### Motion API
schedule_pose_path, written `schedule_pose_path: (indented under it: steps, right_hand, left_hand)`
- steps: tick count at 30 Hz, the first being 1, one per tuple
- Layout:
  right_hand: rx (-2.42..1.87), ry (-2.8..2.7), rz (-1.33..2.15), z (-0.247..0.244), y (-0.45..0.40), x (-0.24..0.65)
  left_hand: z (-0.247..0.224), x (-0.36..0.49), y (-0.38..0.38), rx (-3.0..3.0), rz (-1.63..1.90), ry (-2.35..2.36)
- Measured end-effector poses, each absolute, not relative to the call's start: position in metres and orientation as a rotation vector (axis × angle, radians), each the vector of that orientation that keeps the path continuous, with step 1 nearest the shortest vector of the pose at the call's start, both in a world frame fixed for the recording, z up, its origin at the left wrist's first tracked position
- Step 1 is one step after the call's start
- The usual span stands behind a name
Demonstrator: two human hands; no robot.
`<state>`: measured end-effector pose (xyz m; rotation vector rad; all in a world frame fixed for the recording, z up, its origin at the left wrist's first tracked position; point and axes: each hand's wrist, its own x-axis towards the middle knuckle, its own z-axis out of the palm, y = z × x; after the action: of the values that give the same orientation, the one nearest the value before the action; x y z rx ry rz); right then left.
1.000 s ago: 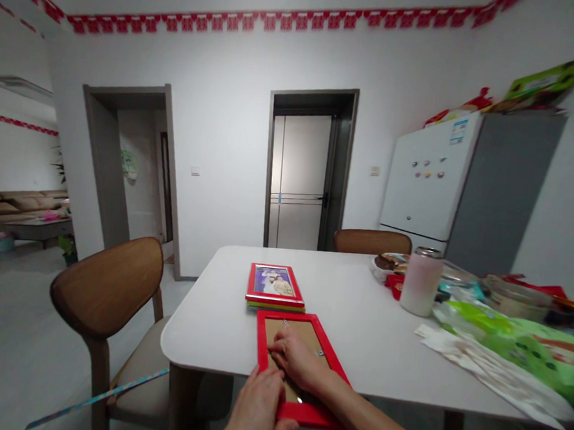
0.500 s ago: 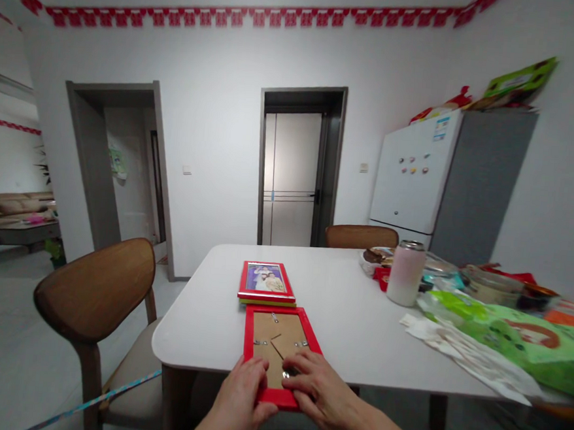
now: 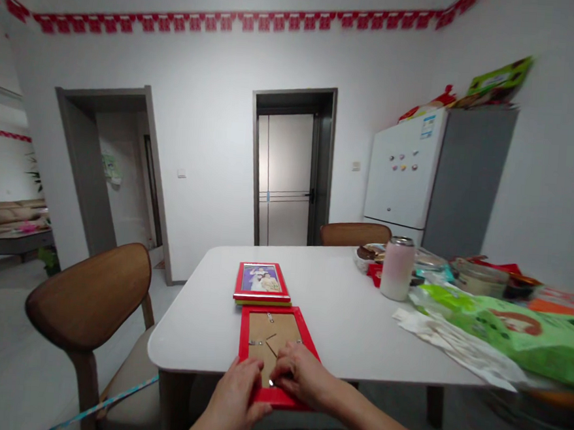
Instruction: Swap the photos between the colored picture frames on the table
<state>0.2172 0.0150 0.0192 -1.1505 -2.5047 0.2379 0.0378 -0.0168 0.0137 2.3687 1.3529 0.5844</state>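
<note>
A red picture frame (image 3: 246,330) lies face down, its brown backing board (image 3: 259,331) showing and its lower end reaching past the table's front edge. Small metal clips sit along the backing's sides. My left hand (image 3: 238,395) grips the frame's lower left corner, thumb at the bottom rim. With bent fingers pressed together, my right hand (image 3: 300,373) pinches at the metal clip (image 3: 271,383) by the bottom edge; its fingers partly cover that clip. Just beyond lies a stack of picture frames (image 3: 262,282), the top one red with a photo facing up.
The white table (image 3: 347,337) has a pink-white tumbler (image 3: 397,268), a green plastic bag (image 3: 519,336), white gloves (image 3: 459,345) and a glass bowl (image 3: 479,279) on its right side. Wooden chairs stand at the left (image 3: 94,300) and far side (image 3: 357,233).
My right hand has drawn its fingers together and shifted slightly up and left over the bottom clip. My left hand keeps its hold on the frame. The camera view has turned slightly right.
</note>
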Motion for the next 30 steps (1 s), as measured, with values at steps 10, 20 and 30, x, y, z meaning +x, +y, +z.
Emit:
schedule_pose_path:
  steps: [10,20,30]
  right_hand:
    - [-0.981,-2.69,0.182,0.045,-0.014,0.23]
    - [-1.415,-1.319,0.791,-0.016,-0.016,0.295]
    - [-0.794,-0.741,1.474,-0.01,-0.031,0.243]
  left_hand:
    - [0.016,0.034,-0.016,2.384,0.581,1.302]
    - [0.004,0.101,-0.016,2.512,0.417,1.335]
    - [0.044,0.148,-0.043,1.624,1.454,0.804]
